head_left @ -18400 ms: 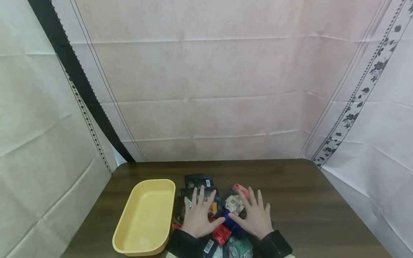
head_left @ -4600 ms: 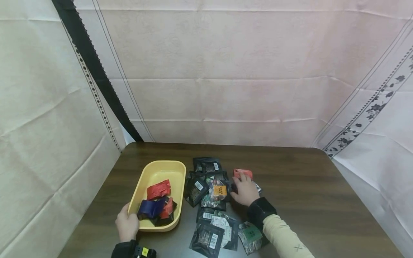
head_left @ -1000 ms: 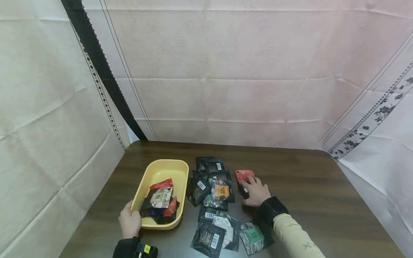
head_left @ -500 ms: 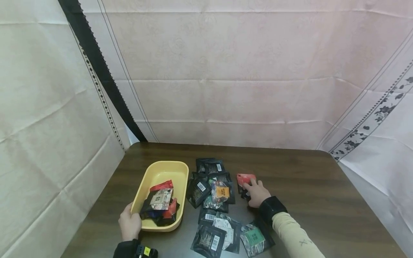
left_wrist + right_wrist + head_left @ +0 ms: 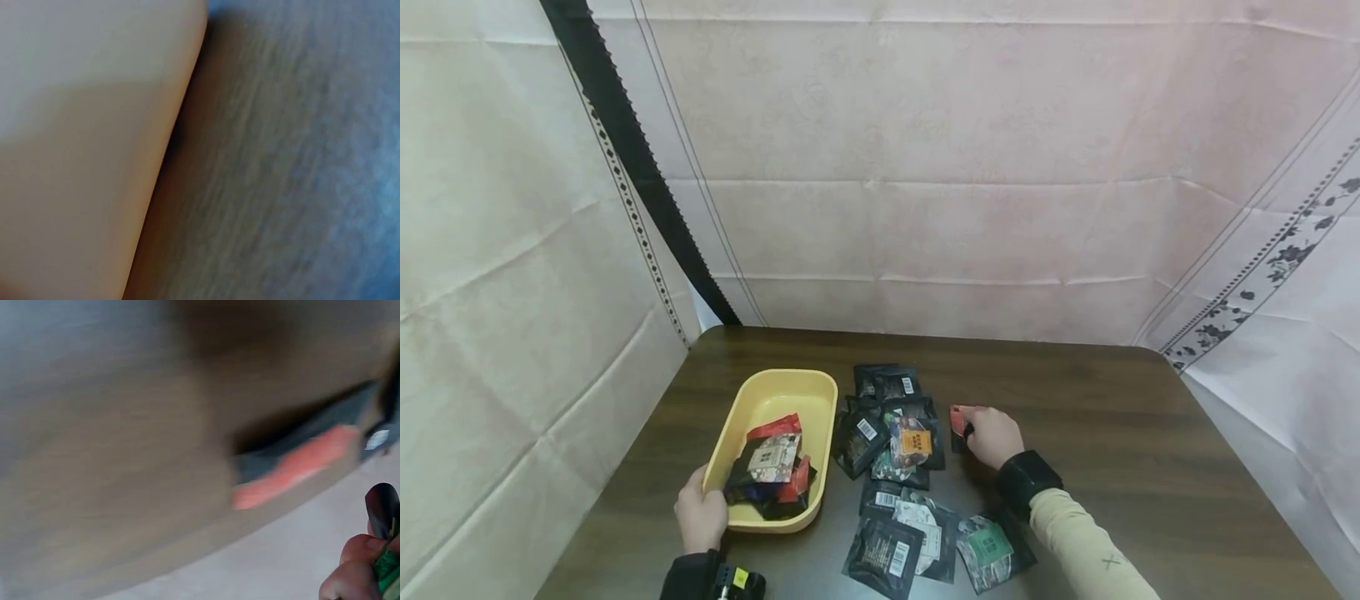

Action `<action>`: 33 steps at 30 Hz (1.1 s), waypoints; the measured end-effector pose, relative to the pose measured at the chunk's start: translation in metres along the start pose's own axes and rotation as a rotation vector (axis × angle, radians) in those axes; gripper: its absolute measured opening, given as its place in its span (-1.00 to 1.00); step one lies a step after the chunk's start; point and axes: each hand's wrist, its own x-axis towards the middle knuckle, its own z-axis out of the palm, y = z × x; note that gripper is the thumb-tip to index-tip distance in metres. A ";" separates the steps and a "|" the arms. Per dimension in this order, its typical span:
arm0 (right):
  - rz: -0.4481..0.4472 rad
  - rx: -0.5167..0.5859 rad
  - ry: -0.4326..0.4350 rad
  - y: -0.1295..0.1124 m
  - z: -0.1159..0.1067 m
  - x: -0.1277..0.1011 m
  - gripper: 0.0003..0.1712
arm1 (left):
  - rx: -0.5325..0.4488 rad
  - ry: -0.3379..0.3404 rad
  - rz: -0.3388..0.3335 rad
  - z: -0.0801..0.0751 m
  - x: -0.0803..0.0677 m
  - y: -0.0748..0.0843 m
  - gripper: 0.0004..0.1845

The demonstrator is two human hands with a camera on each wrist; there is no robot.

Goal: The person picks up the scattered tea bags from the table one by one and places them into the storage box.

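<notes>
On the dark wood worktop point(image 5: 1112, 433), your two hands work a spread of sachets.
Your right hand point(image 5: 992, 435) curls its fingers around a red sachet point(image 5: 957, 417) beside the black packets point(image 5: 891, 417); your left hand point(image 5: 702, 517) grips the yellow tray's point(image 5: 775, 392) near corner.

yellow tray point(image 5: 752, 398) on a dark brown wood-grain table point(image 5: 1097, 417); a red packet point(image 5: 957, 418) by the right hand point(image 5: 994, 437); black packets point(image 5: 880, 550) (white barcode labels), one with an orange label point(image 5: 912, 439); a black-cuffed cream sleeve point(image 5: 1086, 550).
</notes>
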 end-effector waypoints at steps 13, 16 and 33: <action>-0.234 0.062 0.034 -0.094 -0.012 0.029 -0.81 | -0.037 0.025 0.001 0.004 -0.004 0.000 -0.46; -0.296 0.050 0.047 -0.111 -0.007 0.035 -0.79 | -0.036 0.028 0.009 0.003 -0.004 0.001 -0.46; -0.566 -0.004 -0.126 -0.245 0.013 0.036 -0.62 | -0.045 0.006 0.004 0.002 -0.003 0.001 -0.47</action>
